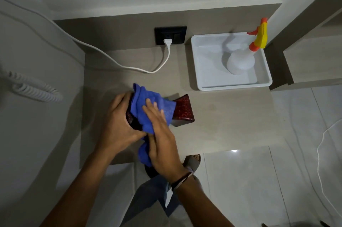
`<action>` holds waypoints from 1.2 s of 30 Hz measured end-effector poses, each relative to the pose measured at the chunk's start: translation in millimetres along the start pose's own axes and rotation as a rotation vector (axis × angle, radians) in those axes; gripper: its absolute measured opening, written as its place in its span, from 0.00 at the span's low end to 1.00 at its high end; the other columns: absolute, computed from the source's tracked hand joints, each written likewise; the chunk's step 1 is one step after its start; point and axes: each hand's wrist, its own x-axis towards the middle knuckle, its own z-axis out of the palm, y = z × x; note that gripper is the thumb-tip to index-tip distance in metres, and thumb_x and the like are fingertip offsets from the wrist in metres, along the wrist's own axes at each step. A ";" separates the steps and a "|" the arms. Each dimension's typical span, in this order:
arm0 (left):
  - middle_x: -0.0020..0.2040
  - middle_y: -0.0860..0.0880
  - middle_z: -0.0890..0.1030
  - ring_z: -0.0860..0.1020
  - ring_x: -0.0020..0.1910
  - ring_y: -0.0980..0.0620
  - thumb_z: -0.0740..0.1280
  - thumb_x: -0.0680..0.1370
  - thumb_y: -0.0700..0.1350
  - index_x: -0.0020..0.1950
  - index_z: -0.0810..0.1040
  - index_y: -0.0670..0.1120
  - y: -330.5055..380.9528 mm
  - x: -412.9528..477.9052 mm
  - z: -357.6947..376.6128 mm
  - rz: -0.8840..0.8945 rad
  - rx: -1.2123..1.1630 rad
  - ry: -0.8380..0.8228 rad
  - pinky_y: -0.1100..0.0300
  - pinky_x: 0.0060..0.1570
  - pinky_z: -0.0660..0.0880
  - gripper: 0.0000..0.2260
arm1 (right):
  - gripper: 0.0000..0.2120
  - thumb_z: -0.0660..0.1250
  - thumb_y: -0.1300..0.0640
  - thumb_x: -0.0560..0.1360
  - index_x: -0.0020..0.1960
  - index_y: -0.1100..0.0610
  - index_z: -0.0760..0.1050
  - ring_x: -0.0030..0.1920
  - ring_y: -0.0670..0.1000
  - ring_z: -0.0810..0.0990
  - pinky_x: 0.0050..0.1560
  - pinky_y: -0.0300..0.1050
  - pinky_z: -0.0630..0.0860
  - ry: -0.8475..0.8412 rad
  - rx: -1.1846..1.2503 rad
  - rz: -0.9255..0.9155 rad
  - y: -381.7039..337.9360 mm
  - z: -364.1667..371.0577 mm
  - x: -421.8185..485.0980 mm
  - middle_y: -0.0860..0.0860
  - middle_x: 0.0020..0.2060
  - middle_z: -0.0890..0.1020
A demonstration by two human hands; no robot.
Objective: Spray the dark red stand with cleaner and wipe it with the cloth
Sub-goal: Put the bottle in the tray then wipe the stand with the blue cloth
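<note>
1. The dark red stand (184,109) lies tipped on the counter (222,115), its speckled base sticking out at two o'clock from the hands.
2. The left hand (118,125) is clamped around the stand's near end.
3. The right hand (161,134) presses the blue cloth (148,108) flat against the stand.
4. At one o'clock, well apart, the spray bottle (244,56) stands in a white tray (207,71).
</note>
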 end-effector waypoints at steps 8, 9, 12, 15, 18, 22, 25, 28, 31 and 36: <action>0.65 0.51 0.75 0.78 0.62 0.49 0.84 0.59 0.50 0.73 0.75 0.44 6.9 -3.0 0.3 -0.032 0.057 0.013 0.71 0.63 0.72 0.44 | 0.33 0.61 0.69 0.81 0.84 0.54 0.62 0.86 0.55 0.57 0.85 0.65 0.57 0.097 0.009 0.191 37.9 -21.4 5.7 0.49 0.85 0.61; 0.64 0.50 0.76 0.78 0.62 0.51 0.82 0.59 0.53 0.73 0.76 0.43 9.1 -2.0 0.4 -0.014 0.028 0.018 0.68 0.64 0.73 0.43 | 0.31 0.61 0.69 0.82 0.84 0.57 0.63 0.86 0.56 0.57 0.85 0.63 0.55 0.051 0.025 0.114 22.1 -12.1 2.7 0.52 0.85 0.62; 0.63 0.53 0.76 0.77 0.62 0.54 0.77 0.60 0.58 0.71 0.77 0.44 11.2 -1.8 -4.6 -0.028 -0.018 0.026 0.68 0.63 0.72 0.42 | 0.33 0.60 0.76 0.81 0.84 0.58 0.62 0.86 0.52 0.56 0.86 0.58 0.54 -0.035 0.037 -0.014 14.3 -8.4 -2.3 0.51 0.85 0.61; 0.66 0.50 0.75 0.77 0.65 0.49 0.78 0.58 0.58 0.74 0.75 0.45 10.9 -1.8 -10.7 -0.080 0.095 0.044 0.59 0.64 0.72 0.45 | 0.31 0.53 0.69 0.81 0.83 0.56 0.65 0.85 0.52 0.62 0.84 0.58 0.60 0.053 -0.061 0.139 59.1 -36.1 2.9 0.50 0.84 0.64; 0.63 0.52 0.77 0.78 0.62 0.50 0.81 0.58 0.55 0.71 0.77 0.48 21.6 6.1 -12.7 -0.084 0.093 0.039 0.60 0.60 0.73 0.42 | 0.21 0.56 0.61 0.86 0.78 0.58 0.69 0.69 0.44 0.80 0.73 0.54 0.75 0.269 0.041 0.413 88.5 -65.5 7.0 0.52 0.70 0.80; 0.50 0.57 0.85 0.84 0.51 0.53 0.82 0.60 0.64 0.52 0.82 0.55 29.7 21.9 -11.0 -0.239 -0.013 0.017 0.50 0.51 0.83 0.26 | 0.13 0.57 0.58 0.89 0.70 0.59 0.75 0.47 0.44 0.85 0.53 0.51 0.81 0.413 0.551 0.745 99.1 -80.3 9.5 0.52 0.53 0.85; 0.55 0.51 0.88 0.87 0.54 0.49 0.79 0.63 0.73 0.59 0.83 0.55 36.6 26.4 -9.0 -0.396 -0.041 0.059 0.40 0.55 0.84 0.33 | 0.15 0.58 0.54 0.89 0.70 0.58 0.77 0.48 0.54 0.87 0.47 0.48 0.86 0.392 0.911 0.860 96.4 -82.5 12.6 0.56 0.55 0.87; 0.82 0.44 0.70 0.73 0.78 0.41 0.69 0.70 0.78 0.85 0.58 0.63 53.7 23.7 -13.1 -0.390 0.090 -0.120 0.37 0.73 0.74 0.47 | 0.14 0.60 0.54 0.88 0.68 0.59 0.78 0.46 0.53 0.88 0.47 0.49 0.85 0.419 0.976 0.860 92.0 -80.3 21.1 0.55 0.51 0.88; 0.89 0.49 0.45 0.58 0.86 0.38 0.66 0.67 0.79 0.84 0.41 0.72 71.8 20.0 -23.8 -0.302 0.226 -0.350 0.33 0.76 0.66 0.52 | 0.15 0.59 0.55 0.89 0.68 0.61 0.78 0.50 0.55 0.86 0.48 0.50 0.83 0.427 0.931 0.896 94.1 -80.4 33.6 0.57 0.54 0.86; 0.81 0.58 0.20 0.46 0.88 0.41 0.86 0.56 0.66 0.77 0.20 0.68 67.3 6.0 -26.5 -0.201 0.378 -0.505 0.34 0.77 0.65 0.78 | 0.16 0.59 0.56 0.89 0.70 0.64 0.76 0.50 0.56 0.86 0.50 0.52 0.86 0.420 0.872 0.918 98.4 -82.5 47.6 0.60 0.56 0.85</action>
